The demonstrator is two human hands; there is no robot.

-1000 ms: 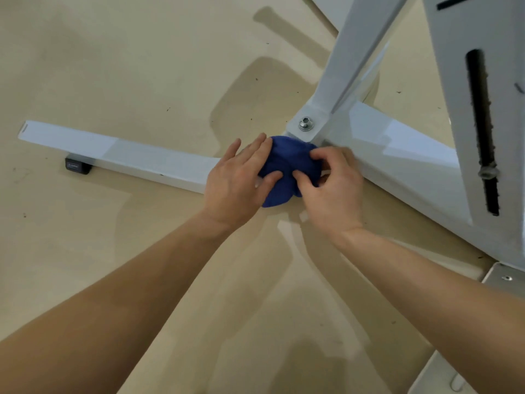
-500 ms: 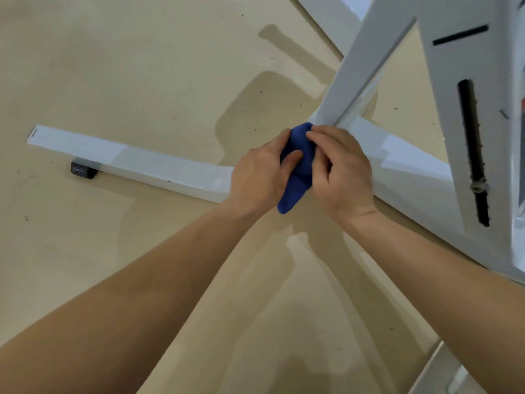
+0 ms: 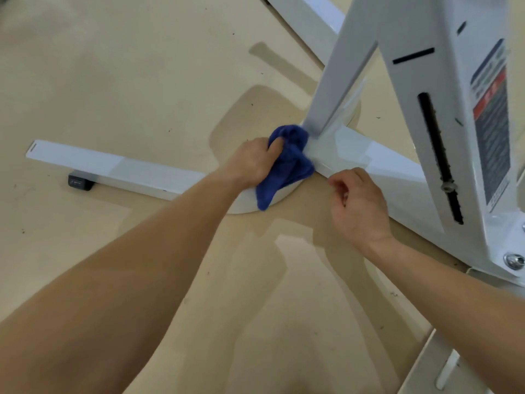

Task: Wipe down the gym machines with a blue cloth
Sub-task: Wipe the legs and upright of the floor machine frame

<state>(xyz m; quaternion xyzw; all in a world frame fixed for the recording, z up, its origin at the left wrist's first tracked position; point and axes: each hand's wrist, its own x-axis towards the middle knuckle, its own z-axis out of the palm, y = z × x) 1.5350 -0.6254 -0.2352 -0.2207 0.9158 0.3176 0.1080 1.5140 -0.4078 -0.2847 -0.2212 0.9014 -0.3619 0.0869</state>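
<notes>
Blue cloth (image 3: 287, 169) gripped by left hand (image 3: 251, 163) against frame (image 3: 369, 157), right hand (image 3: 359, 207) loosely curled, empty

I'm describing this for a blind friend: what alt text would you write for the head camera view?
A person's left hand grips a bunched blue cloth against the foot of a white gym machine frame, where its slanted post meets the floor beams. The right hand hovers beside it, fingers loosely curled, holding nothing.
</notes>
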